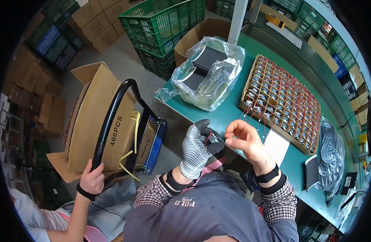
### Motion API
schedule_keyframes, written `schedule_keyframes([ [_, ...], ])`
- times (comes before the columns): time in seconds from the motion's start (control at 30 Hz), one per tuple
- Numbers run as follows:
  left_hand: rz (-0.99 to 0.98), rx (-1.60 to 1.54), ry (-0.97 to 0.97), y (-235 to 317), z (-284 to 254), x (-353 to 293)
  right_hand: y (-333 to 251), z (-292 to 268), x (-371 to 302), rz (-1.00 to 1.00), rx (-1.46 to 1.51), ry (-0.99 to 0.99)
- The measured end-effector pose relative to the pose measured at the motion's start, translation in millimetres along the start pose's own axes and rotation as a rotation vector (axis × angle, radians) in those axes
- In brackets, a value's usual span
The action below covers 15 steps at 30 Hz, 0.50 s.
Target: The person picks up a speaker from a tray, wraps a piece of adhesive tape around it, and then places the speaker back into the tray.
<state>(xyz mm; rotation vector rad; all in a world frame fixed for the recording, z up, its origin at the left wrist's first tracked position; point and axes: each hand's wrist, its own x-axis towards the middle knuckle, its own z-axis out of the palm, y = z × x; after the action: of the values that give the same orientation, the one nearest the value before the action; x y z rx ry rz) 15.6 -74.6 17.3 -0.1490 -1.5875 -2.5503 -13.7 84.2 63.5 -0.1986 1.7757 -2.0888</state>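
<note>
My left hand (195, 148), in a grey striped glove with dark fingertips, is closed around a small dark part with a red wire (208, 138). Most of that part is hidden by the glove. Just to its right, my bare right hand (246, 141) has thumb and forefinger brought together close to the part; whatever is between them is too small to make out. Both hands are above the table's near edge. Beyond them lies a cardboard tray (270, 121) divided into cells, filled with round silver pieces trailing red wires.
A clear plastic bag (211, 94) holding dark panels sits on the green table (181, 105). Wrapped black parts (330, 155) and a curved dark panel (311, 172) are at right. At left, another person's hand (91, 177) grips a black cart handle (108, 121) beside a carton (92, 121).
</note>
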Motion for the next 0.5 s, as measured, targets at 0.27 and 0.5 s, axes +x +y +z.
schedule_keyframes([
  [0.27, -0.187, -0.319, -0.087, -18, 20, -2, 4, 32, -11, -0.393, 0.085, 0.079],
  [0.5, -0.046, 0.149, -0.099, -2, 32, -5, 13, 24, -12, -0.359, 0.12, 0.034],
])
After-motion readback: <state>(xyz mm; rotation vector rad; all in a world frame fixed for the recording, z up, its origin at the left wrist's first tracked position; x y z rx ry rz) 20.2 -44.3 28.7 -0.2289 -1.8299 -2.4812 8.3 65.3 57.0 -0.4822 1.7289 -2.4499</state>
